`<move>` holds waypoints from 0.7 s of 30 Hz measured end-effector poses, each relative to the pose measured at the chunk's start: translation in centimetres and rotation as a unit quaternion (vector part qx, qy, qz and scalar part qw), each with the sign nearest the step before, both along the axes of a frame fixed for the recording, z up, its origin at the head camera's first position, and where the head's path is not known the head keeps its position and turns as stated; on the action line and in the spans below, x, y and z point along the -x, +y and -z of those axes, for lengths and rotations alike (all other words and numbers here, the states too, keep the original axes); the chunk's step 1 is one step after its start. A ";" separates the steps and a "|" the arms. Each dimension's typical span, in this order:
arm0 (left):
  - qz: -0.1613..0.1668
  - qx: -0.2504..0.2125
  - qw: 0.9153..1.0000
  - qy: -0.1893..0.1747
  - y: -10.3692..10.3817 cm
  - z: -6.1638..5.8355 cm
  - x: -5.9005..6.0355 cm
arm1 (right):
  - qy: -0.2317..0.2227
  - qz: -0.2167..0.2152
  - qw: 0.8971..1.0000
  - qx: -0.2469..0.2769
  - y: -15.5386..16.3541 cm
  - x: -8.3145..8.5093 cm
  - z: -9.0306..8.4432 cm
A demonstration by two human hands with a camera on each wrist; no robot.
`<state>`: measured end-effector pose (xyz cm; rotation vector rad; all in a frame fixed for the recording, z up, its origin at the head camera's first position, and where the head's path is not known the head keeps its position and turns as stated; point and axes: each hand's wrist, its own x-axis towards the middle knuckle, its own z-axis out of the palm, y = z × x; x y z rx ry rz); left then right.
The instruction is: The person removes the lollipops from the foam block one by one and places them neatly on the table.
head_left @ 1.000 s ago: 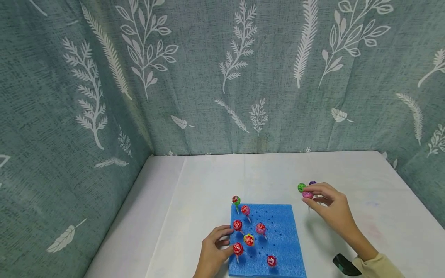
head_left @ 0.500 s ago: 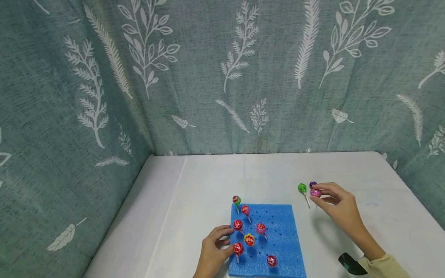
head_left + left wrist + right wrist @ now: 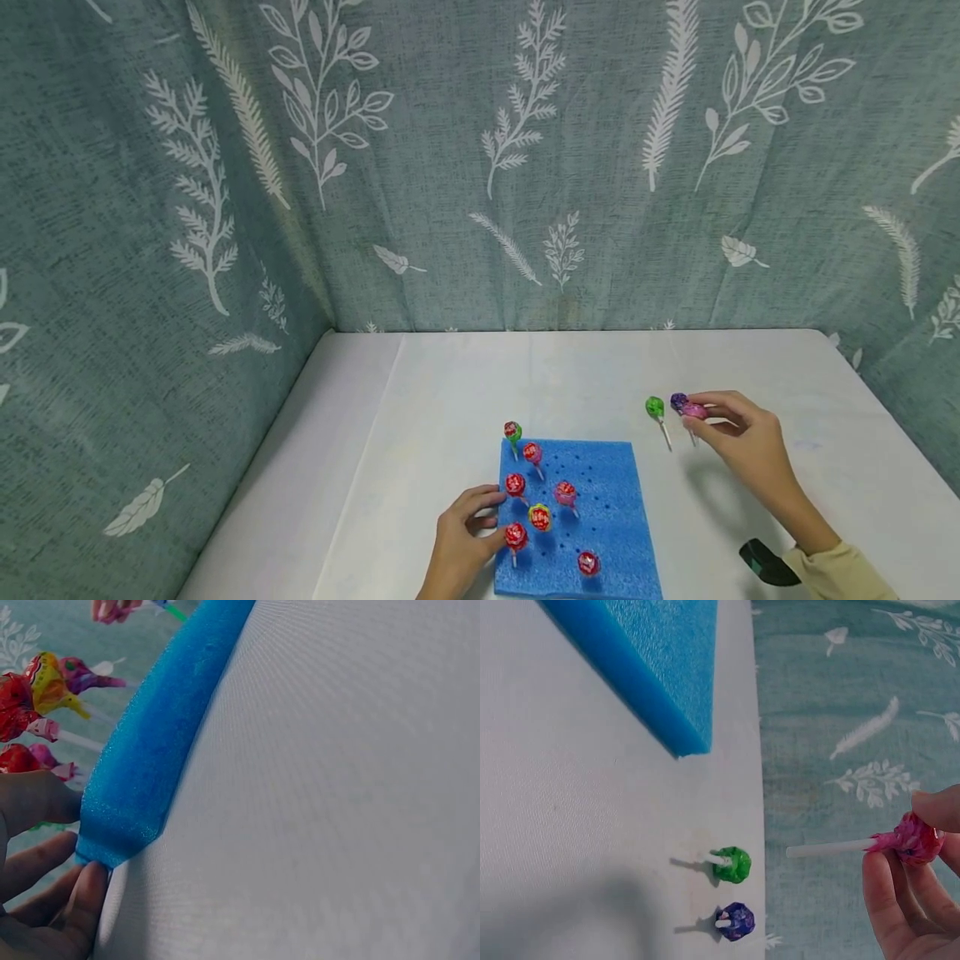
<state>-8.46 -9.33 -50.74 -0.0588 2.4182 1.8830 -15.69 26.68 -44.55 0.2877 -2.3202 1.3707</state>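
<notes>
Head view: a white desk [image 3: 585,375] is seen before a teal leaf-patterned curtain [image 3: 480,167]. A blue foam block [image 3: 607,492] with rows of holes is laid near the front edge; seven wrapped lollipops are stood in it, among them a green-topped one [image 3: 512,431] at the far left corner and a yellow-wrapped one [image 3: 539,517]. The left hand [image 3: 457,546] is rested against the block's left edge, fingers loosely curled on the foam. The right hand [image 3: 750,437] is raised right of the block, a pink lollipop [image 3: 694,411] pinched by its head between thumb and fingertips. A green lollipop [image 3: 655,407] and a purple lollipop [image 3: 678,402] are laid on the desk just beside it. Left wrist view: the foam block [image 3: 157,742] is shown edge-on, its near corner touched by the thumb and fingers [image 3: 82,900]; lollipop heads are seen behind. Right wrist view: the pink lollipop [image 3: 911,838] is gripped by the fingers [image 3: 885,892], stick pointing left, clear of the desk; the green lollipop [image 3: 733,864] and purple lollipop [image 3: 735,921] are laid close together, apart from the block's corner [image 3: 682,697].
</notes>
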 end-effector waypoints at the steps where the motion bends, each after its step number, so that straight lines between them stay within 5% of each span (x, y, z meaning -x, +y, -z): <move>1: 0.000 -0.002 1.000 0.001 0.0 -0.1 0.0 | 0.002 -0.003 1.000 0.002 0.4 0.3 0.6; 6: 0.004 -0.014 1.000 0.012 0.0 -0.1 -0.1 | 0.001 -0.001 1.000 0.017 1.4 0.9 1.9; 21: -0.001 -0.023 1.000 0.018 -0.1 0.0 -0.2 | -0.009 0.027 1.000 0.004 0.9 0.7 0.3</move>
